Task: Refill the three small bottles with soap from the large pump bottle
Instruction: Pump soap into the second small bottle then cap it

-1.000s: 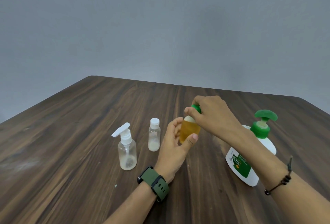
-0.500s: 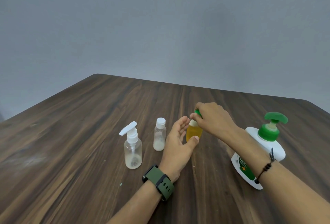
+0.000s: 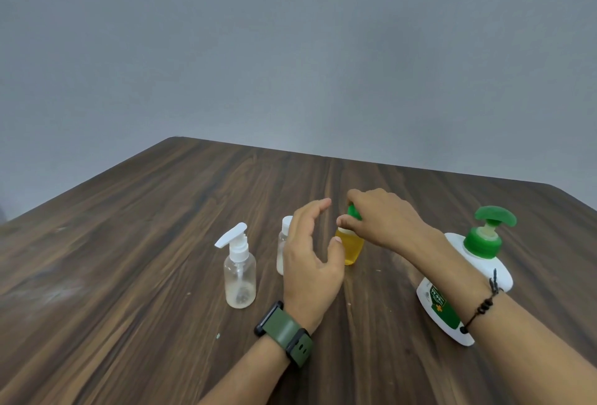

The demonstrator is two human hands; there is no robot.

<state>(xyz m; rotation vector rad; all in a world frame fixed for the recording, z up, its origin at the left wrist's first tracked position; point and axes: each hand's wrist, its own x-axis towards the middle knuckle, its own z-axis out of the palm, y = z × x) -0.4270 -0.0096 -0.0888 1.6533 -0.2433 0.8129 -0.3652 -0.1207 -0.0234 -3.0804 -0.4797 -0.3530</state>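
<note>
Pinching the green cap (image 3: 354,212) of the small yellow bottle (image 3: 349,248), the right hand (image 3: 382,220) reaches in from the right. The left hand (image 3: 311,262) hovers just beside the bottle, fingers spread and loosely curved, holding nothing. The bottle stands upright on the wooden surface (image 3: 145,243), full of yellow liquid. To its left stand 2 clear bottles, a spray bottle (image 3: 239,270) and a capped bottle (image 3: 283,244), each with pale residue at the bottom. The large pump bottle (image 3: 468,270) sits to the right.

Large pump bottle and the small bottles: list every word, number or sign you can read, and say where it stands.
"99.99%", partly blurred: green label of the large pump bottle.
Yellow plus sign: same label.
Other label print: too blurred.
Spray bottle, white-capped bottle, yellow bottle: no text visible.
</note>
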